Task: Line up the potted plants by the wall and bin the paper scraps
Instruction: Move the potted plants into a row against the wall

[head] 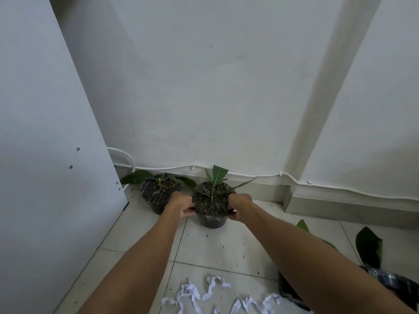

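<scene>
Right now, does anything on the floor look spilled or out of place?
Yes. Torn white paper strips litter the pale tiled floor, and dark specks, probably soil, dot the tiles in front of the black plastic pot that both hands hold by its rim.

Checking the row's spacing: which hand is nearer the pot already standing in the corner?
Left. The left hand grips the held pot's rim beside the corner pot; the right hand grips the far rim.
</scene>
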